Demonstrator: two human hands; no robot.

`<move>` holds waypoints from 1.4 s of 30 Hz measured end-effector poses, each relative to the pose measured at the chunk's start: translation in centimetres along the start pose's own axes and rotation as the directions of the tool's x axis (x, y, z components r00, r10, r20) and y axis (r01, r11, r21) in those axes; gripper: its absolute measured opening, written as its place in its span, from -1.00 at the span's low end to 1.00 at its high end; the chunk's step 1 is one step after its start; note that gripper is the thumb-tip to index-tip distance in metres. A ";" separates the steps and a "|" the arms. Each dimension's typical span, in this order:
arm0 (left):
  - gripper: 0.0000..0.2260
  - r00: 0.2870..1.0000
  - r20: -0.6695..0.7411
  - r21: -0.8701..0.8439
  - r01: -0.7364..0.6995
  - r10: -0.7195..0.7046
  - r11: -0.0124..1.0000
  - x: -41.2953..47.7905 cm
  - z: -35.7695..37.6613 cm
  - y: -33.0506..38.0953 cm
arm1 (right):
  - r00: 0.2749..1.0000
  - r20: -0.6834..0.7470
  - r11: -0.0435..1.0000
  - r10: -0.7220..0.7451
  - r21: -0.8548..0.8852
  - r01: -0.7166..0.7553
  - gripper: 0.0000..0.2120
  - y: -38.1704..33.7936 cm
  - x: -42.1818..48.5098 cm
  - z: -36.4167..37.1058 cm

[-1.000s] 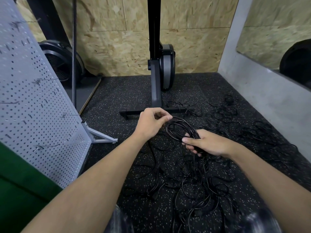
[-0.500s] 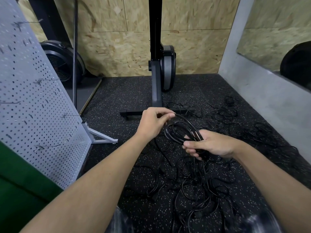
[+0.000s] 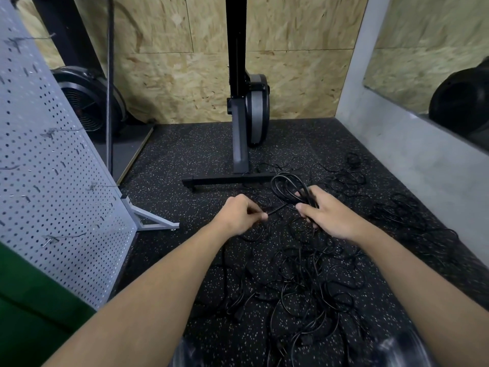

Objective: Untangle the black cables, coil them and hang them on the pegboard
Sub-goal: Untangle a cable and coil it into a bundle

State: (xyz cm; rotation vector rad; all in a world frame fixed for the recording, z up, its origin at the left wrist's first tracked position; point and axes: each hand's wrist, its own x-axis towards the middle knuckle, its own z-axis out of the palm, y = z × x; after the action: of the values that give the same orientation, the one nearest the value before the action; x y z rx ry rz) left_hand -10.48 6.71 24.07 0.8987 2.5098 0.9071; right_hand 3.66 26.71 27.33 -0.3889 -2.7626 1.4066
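Most of the job looks undone: a loose tangle of black cables [image 3: 304,282] sprawls over the speckled floor mat [image 3: 185,154] at lower centre and right. Above it, mid-frame, the left hand [image 3: 238,215] pinches one cable's free end, while the right hand [image 3: 330,213] grips a partly wound coil [image 3: 287,188]. The pegboard [image 3: 53,181] at left carries no cable in the part visible. Behind, a black machine's floor bar [image 3: 227,179] lies across the mat, close to stray loops.

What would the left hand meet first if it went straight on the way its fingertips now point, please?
The left hand, pinching a cable end, points across at the right hand. It would probably first meet that hand's fingers, which grip the coiled cable; the depth between them is unclear.
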 end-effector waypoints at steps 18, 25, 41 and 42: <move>-0.78 0.876 0.080 0.411 -0.463 0.476 0.785 -2.1 0.2 5.4 | 0.999 -0.043 0.894 0.018 -0.447 -0.036 -0.37 3.1 0.6 0.4; -0.79 0.836 -0.129 0.330 -0.470 0.533 0.818 -1.6 -0.8 4.5 | 0.972 0.198 0.809 -0.123 -0.548 0.214 -0.50 1.8 -0.3 1.5; -0.93 0.981 0.010 -0.325 -0.178 0.192 0.929 -0.3 -3.7 0.4 | 0.948 -0.005 0.918 -0.318 -0.252 0.307 -0.48 0.0 -1.5 2.1; -0.92 0.984 0.033 -0.365 -0.150 0.174 0.919 -0.4 -3.7 0.1 | 0.947 -0.003 0.919 -0.320 -0.245 0.310 -0.49 0.2 -1.3 2.2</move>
State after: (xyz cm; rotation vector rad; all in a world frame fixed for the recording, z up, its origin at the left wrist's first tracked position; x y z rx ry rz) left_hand -11.94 4.81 26.97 1.0008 2.1342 1.3173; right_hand 4.71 24.72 26.00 0.0285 -2.8046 0.9826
